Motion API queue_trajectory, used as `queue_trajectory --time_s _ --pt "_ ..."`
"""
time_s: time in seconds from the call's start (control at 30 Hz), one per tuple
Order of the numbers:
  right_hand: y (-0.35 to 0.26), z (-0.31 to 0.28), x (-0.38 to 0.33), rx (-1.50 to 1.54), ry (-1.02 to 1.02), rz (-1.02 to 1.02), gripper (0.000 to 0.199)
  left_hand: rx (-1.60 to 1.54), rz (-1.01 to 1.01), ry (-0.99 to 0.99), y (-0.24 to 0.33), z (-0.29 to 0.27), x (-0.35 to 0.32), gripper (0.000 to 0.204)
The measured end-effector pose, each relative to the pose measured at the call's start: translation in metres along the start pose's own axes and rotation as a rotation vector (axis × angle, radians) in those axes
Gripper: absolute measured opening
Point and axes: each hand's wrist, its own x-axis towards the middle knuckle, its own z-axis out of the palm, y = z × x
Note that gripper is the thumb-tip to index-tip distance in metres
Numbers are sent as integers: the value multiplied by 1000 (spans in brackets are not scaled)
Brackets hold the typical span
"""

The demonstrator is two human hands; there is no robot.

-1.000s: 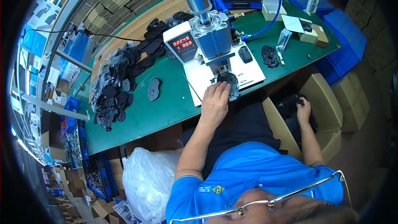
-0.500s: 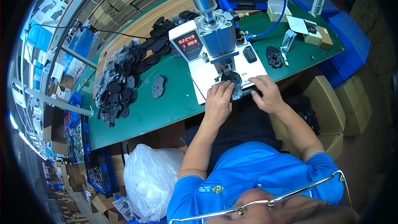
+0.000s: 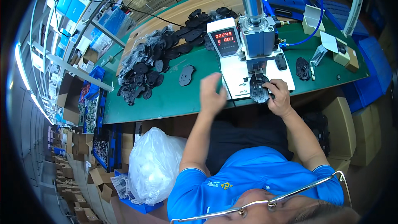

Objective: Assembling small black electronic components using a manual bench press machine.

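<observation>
As right hand (image 3: 280, 98) holds its right edge | black part (image 3: 258, 90) lies leftward

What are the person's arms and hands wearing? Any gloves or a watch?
No gloves! The left hand and right hand are both bare, though the left one is blurry. I can't see a watch or bracelet on either wrist. The forearms are bare too. Higher up, the left sleeve and right sleeve are short and bright blue, like the rest of the shirt.
</observation>
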Motion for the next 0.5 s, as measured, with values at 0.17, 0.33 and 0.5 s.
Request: queue_trajectory --time_s 0.17,0.33,0.5 --pt "-3 5 3 12 10 -15 46 492 -527 57 -117 -39 23 89" --pt "-2 2 2 -1 20 -10 46 449 -703 -194 -149 -50 49 105" --pt "-5 2 3 -3 17 -15 45 4 -771 -241 -170 -63 50 81"
